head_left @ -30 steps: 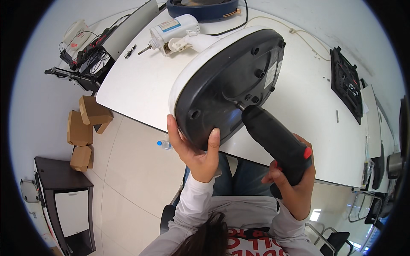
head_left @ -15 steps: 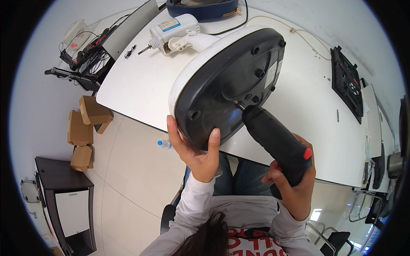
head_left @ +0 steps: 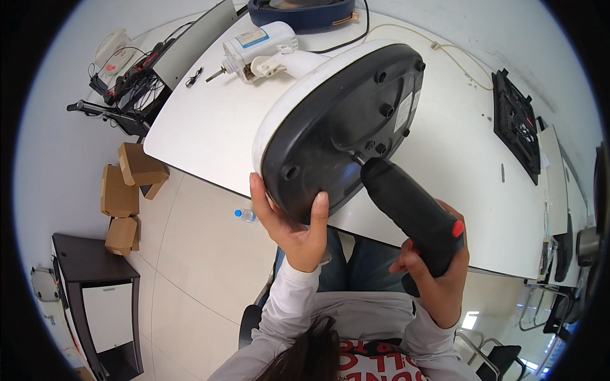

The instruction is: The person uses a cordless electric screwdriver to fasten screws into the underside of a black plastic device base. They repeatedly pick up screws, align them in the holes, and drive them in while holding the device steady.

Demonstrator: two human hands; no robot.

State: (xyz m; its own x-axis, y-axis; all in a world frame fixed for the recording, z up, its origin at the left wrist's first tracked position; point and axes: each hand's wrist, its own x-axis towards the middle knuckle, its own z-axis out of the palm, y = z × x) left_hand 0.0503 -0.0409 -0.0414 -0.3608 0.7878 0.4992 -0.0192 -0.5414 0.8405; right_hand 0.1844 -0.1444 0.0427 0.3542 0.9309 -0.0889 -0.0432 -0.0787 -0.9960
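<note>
A white table fan, without blades or guard, is tipped over so that the black underside of its base (head_left: 330,120) faces me. Its motor housing (head_left: 264,43), with a bare metal shaft, rests on the table at the far left. My left hand (head_left: 295,225) grips the base's near left edge, thumb on the black underside and fingers around the white rim. In my right hand (head_left: 438,267) is a black cordless screwdriver (head_left: 406,203) with red buttons. Its bit points into a recess near the middle of the underside; the screw itself is hidden.
The white table (head_left: 457,190) has a rounded left corner. An open black tool case (head_left: 516,124) lies at its right edge, a small metal bit (head_left: 502,173) beside it. At the back stands a dark blue round object (head_left: 302,18). Cardboard boxes (head_left: 121,190) and a bottle (head_left: 245,216) are on the floor.
The fan base has shifted very slightly downward. Both hands keep their holds, and the screwdriver bit stays at the same recess.
</note>
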